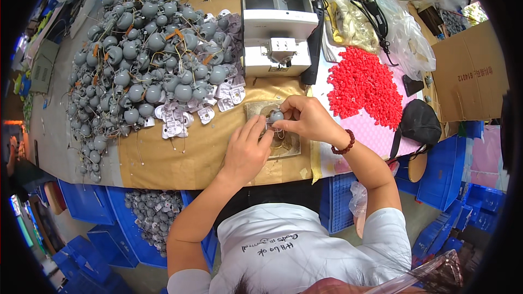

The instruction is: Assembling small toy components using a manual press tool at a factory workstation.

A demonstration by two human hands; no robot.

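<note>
Over a flat square plate on the brown-covered table, my two hands meet at a small grey ball-shaped part. My right hand, with a dark red bead bracelet at the wrist, pinches it between thumb and fingers. From the other side, the closed fingertips of my left hand press against its lower left. A thin pale wire loop hangs below the part. My fingers cover much of it, so its underside is hidden.
Left lies a large heap of grey ball-shaped parts with wires and white brackets. A white machine stands ahead. Right are many small red pieces, a black pouch and a cardboard box. A blue crate sits below the table edge.
</note>
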